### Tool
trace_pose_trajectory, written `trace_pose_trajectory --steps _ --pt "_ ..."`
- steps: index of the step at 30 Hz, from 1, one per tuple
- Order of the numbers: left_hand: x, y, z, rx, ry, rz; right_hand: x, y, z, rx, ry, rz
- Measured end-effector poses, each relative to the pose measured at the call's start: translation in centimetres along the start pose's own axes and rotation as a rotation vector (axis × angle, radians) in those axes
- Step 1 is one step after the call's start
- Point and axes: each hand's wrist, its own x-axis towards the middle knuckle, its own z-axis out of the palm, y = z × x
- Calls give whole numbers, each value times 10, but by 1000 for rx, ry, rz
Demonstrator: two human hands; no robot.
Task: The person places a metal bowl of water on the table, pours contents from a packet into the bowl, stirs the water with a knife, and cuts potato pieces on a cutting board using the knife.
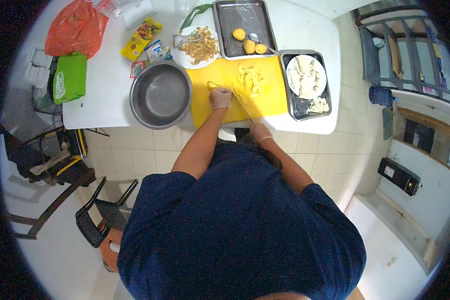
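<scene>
Both of my hands wear clear plastic gloves. On the yellow cutting board [202,112], my left hand [220,98] is closed over a piece of potato, mostly hidden under the fingers. A thin pale yellow slice [213,85] shows just beyond it. My right hand [261,132], at the board's front edge, grips a knife [243,107] whose blade slants up and left toward my left fingers. Cut potato sticks [251,80] lie in a loose pile beyond the blade.
A grey metal bowl [161,95] stands left of the board. Behind are a plate of peelings [197,60] with a peeler [187,39] and a tray [225,25] holding potatoes [238,34] and a spoon. A second tray [297,110] holds a plate of white pieces [306,77].
</scene>
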Motion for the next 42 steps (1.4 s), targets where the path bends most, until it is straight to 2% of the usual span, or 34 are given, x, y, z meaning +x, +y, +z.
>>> trace_pose_trajectory --steps 3,6,9,12,15,18,21,24,25,28,34,37,40,42 --pt "-8 24 -26 -137 -89 -78 -16 5 -5 160 52 325" --pt "-6 27 -27 -30 -67 14 -17 24 1 191 91 295" --pt "1 20 -19 70 -86 28 -24 23 -12 263 123 394" --pt "11 6 2 2 -69 -9 -31 17 -25 296 161 380" --pt "16 12 15 -450 -253 -37 -29 22 -24 294 197 326" --pt "36 14 21 -395 -186 110 -40 15 -37 350 283 343" --pt "20 63 -34 120 -140 570 -42 23 -38 387 318 374" --pt "7 57 -36 210 -384 1025 -51 29 -35 446 364 383" --pt "5 63 -34 487 -678 950 -50 33 -32 434 356 381" --pt "-11 61 -28 312 -671 965 -53 41 -25 410 332 395" --pt "-18 61 -14 357 -552 1022 -62 50 -14 402 304 405" --pt "-21 87 -23 627 -681 923 -66 52 -9 392 288 395" --pt "-17 83 -19 551 -627 1053 -68 50 -13 403 260 395" --pt "-17 79 -11 606 -664 955 -69 49 -14 408 264 389"
